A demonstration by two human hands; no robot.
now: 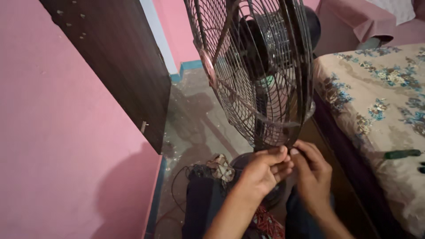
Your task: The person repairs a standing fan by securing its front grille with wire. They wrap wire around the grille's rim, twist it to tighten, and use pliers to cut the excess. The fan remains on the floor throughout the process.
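Fan grille (261, 71) blocks—left floor (195, 119) seemingly open.

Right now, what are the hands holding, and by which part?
Both the left hand and right hand pinch the bottom rim of the dark round wire fan guard, fingertips meeting at its lowest point. What sits between the fingertips cannot be told.

The fan guard (259, 71) rises directly above the fingers (283, 159), which meet at its bottom rim. Right of them lies the bed (376, 110), a screwdriver (402, 154) on it; the cupboard (119, 62) stands far left.
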